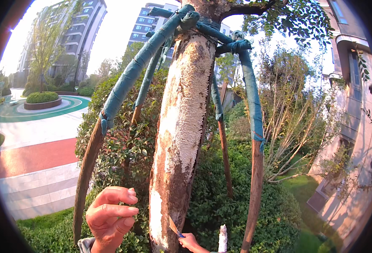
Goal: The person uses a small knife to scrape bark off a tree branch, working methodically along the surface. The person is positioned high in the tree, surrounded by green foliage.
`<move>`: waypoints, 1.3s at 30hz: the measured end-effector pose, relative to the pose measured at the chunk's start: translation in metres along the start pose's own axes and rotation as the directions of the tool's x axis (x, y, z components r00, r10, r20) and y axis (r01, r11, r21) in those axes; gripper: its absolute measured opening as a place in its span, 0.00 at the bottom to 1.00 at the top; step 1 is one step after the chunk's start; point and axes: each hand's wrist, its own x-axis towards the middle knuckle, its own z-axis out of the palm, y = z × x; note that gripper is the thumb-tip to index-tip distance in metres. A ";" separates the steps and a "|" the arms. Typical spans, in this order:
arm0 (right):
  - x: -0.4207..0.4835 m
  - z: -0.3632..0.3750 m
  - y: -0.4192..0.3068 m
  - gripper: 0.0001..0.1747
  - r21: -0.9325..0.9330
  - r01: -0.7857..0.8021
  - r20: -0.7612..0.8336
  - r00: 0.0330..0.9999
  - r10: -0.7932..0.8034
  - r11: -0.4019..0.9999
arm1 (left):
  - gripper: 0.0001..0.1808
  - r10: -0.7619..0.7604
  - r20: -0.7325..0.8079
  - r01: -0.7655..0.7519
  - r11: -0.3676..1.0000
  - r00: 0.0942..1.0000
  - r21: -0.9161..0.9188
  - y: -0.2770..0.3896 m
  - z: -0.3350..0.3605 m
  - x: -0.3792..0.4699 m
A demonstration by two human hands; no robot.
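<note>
A leaning tree trunk [186, 104] rises before me, partly coated in rough white material, with brown bark showing between the patches. My left hand [113, 212] is raised left of its lower part, fingers curled and slightly apart, holding nothing visible. Low at the trunk, my right hand [189, 242] grips the blue handle of a scraper [174, 226]. The scraper's pointed metal blade is tilted up to the left, at or just in front of the bark; contact is unclear. A short, white-coated stub [223, 238] stands to the right of my right hand.
Wooden props, including the left prop [89, 164] and right prop [255, 177], slant around the trunk, their upper parts wrapped in teal cloth. Dense shrubs [243, 208] surround its base. A paved path [40, 186] lies left, a building wall [347, 202] right. A branch [246, 9] extends overhead.
</note>
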 end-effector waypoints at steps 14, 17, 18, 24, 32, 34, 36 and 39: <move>-0.053 -0.016 0.026 0.06 -0.029 -0.097 -0.005 0.995 0.097 0.995 | 0.23 0.366 0.607 -0.518 0.851 0.705 0.089 0.056 0.067 0.097; -0.057 -0.017 0.025 0.06 -0.034 -0.085 -0.008 0.996 0.085 0.996 | 0.25 0.375 0.619 -0.522 0.850 0.690 0.067 0.052 0.079 0.094; -0.059 -0.018 0.025 0.06 -0.035 -0.080 -0.010 0.997 0.079 0.996 | 0.25 0.380 0.620 -0.520 0.852 0.687 0.054 0.050 0.083 0.094; -0.060 -0.022 0.048 0.07 -0.035 -0.053 -0.036 0.998 0.052 0.998 | 0.28 0.397 0.614 -0.493 0.870 0.682 -0.014 0.038 0.096 0.093; -0.065 -0.015 0.091 0.07 0.088 0.264 -0.077 0.963 -0.258 0.961 | 0.31 0.441 0.490 -0.364 0.898 0.752 -0.249 0.010 0.088 0.086; -0.081 -0.018 0.080 0.08 -0.138 -0.063 -0.052 0.997 0.056 0.989 | 0.32 0.400 0.369 -0.260 0.891 0.839 -0.373 -0.014 0.079 0.065; -0.097 -0.022 0.060 0.10 -0.086 -0.005 -0.019 1.000 0.004 0.996 | 0.33 0.009 0.118 0.046 0.889 0.993 -0.456 -0.048 0.063 0.024; -0.112 -0.028 0.028 0.10 0.103 -0.083 0.053 0.996 0.078 0.991 | 0.16 -0.494 -0.050 0.454 0.829 0.868 -0.326 -0.104 0.022 -0.080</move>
